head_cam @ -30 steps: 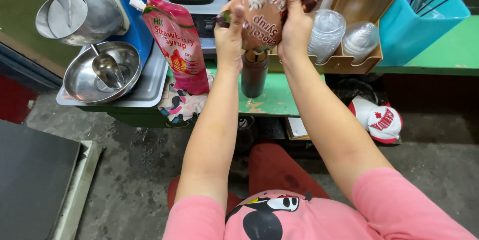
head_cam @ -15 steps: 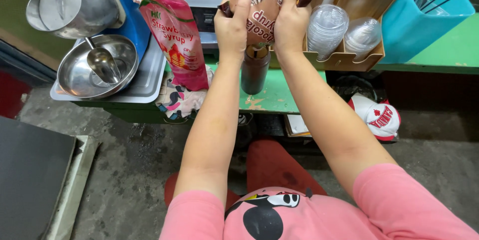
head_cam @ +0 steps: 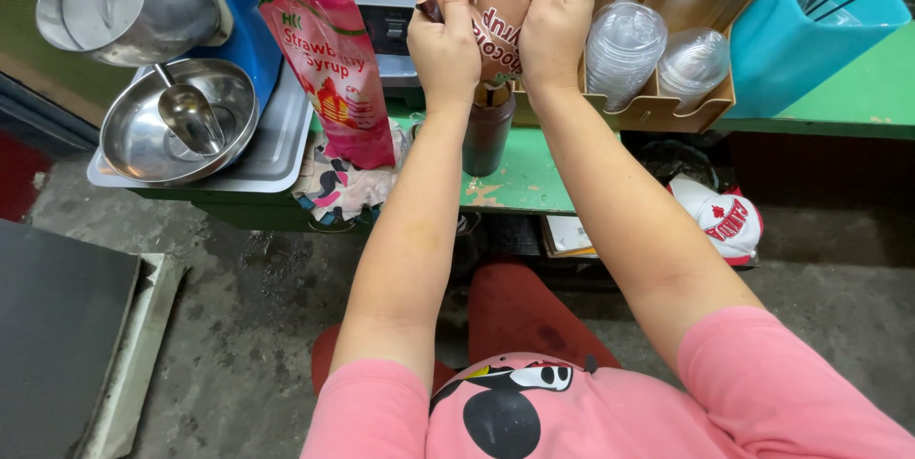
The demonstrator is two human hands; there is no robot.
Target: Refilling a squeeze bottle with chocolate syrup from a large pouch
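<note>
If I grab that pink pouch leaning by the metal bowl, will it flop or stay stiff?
The pink pouch would probably flop: it is soft film, leaning rather than standing. Its glossy skin may be slippery. It looks full, so likely heavy for its size.

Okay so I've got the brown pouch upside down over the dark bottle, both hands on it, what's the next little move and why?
Probably squeeze gently from the top down. Your left hand and right hand both grip the brown pouch, which points down with its spout at the mouth of the dark bottle on the green counter. Whether anything is flowing can't be seen, so press slowly.
</note>
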